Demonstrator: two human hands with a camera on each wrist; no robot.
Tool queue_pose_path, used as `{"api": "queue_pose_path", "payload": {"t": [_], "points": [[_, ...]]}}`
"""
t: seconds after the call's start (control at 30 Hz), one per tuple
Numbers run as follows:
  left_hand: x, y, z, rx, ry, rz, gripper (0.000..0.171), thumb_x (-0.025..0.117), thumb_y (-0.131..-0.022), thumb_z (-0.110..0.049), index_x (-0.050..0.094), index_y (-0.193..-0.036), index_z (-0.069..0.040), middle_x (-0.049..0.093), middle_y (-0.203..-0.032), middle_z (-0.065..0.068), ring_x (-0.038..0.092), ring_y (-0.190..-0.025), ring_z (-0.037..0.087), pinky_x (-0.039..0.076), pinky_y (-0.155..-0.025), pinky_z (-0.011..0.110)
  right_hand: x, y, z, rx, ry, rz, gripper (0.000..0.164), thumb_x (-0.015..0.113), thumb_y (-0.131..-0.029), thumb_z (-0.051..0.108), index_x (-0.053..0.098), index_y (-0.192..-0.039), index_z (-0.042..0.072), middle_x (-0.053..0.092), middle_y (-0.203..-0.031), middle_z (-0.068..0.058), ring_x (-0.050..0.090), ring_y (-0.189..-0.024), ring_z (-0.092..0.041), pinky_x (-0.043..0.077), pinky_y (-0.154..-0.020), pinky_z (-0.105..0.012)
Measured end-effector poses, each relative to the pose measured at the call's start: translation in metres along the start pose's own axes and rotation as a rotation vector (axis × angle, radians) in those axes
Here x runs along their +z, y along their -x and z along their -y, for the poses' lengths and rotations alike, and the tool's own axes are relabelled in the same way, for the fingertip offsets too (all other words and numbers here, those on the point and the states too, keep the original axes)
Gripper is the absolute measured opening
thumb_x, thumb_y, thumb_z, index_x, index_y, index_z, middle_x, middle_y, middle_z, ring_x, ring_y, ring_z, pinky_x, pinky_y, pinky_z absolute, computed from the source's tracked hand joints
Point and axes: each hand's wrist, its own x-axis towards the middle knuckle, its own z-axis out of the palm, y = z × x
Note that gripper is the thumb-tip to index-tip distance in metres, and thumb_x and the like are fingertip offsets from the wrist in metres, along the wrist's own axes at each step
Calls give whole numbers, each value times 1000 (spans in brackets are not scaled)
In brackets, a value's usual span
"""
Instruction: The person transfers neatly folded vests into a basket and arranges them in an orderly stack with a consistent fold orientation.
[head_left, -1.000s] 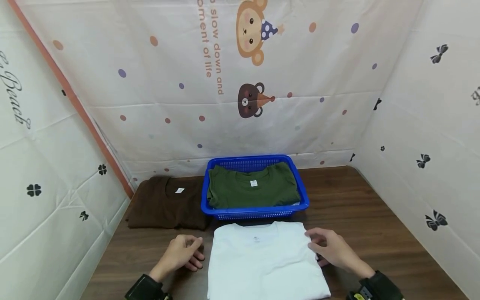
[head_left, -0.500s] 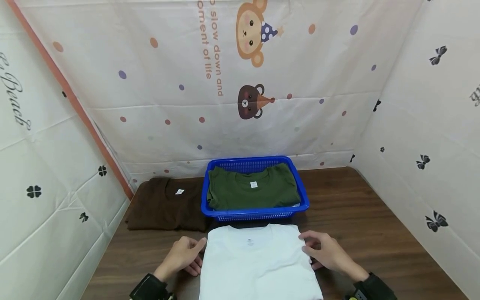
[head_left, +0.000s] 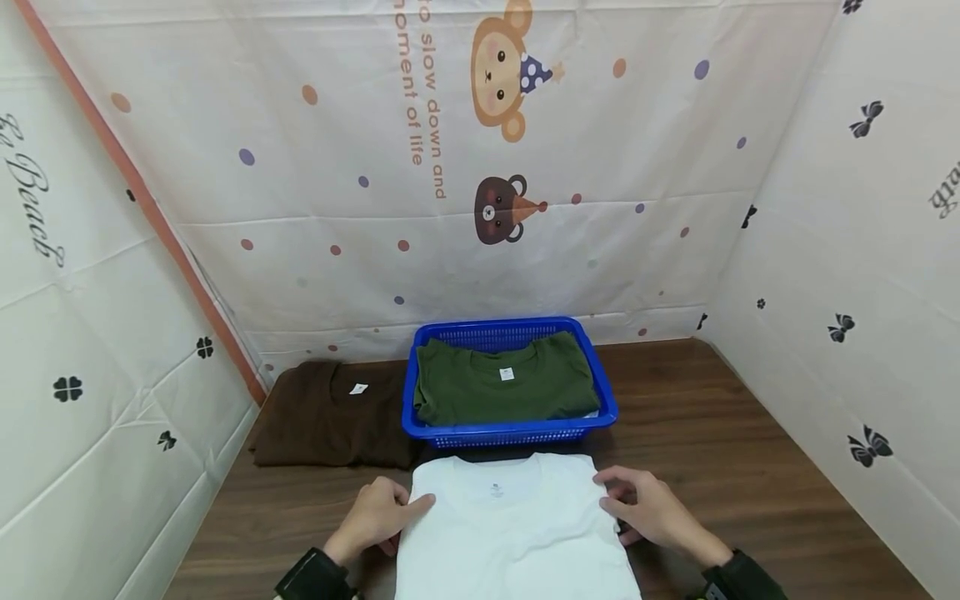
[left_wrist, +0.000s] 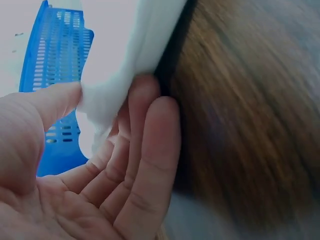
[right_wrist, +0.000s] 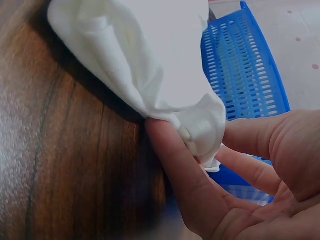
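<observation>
White shirt (head_left: 517,542), folded, on the table (head_left: 750,467) just in front of the blue basket (head_left: 517,432), neckline toward the basket, lower end cut off by the head view. Left hand (head_left: 378,517) at its left edge, right hand (head_left: 648,504) at its right edge. Head view mostly gives the backs of the hands plus thumbs; wrist views add the undersides. Left wrist view: thumb on the upper side, fingers (left_wrist: 161,130) bent under the edge, small gap, cloth pinched between. Right wrist view: same hold, thumb one side, fingers the other, cloth bunched in soft folds at the grip. Both forearms reach in from the bottom, palms facing each other, black wristbands (head_left: 318,575) on. Shirt cloth smooth, matte, small printed neck mark seen only from the head. Basket is slotted plastic, rectangular with rounded corners; holds a folded green shirt (head_left: 502,392) with a white neck tag. Folded brown shirt (head_left: 330,421), also tagged, lies left of the basket. Table is dark streaky wood grain; creased white printed cloth (head_left: 600,267) hangs behind
</observation>
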Motion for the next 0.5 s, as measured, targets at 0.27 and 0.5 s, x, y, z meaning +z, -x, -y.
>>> {"api": "queue_pose_path", "payload": {"t": [0.27,0.5], "points": [[5,-5,-4,124,34,-25,41,76,-93,-33,53,-67,-13,44,-64,-5,44,-62,12,34,-53,24,0,1,-3,3,-10,-4,34,74,-95,14,67,-128,6,65,-95,-10,64,-75,-23,61,-56,-41],[6,-5,-12,205,143,58,31,64,-103,-27,50,-83,-8,36,-68,-3,38,-61,11,33,-55,23,1,0,-3,25,-17,-18,34,74,-96,15,67,-128,7,65,-95,-9,65,-75,-22,61,-56,-41]]}}
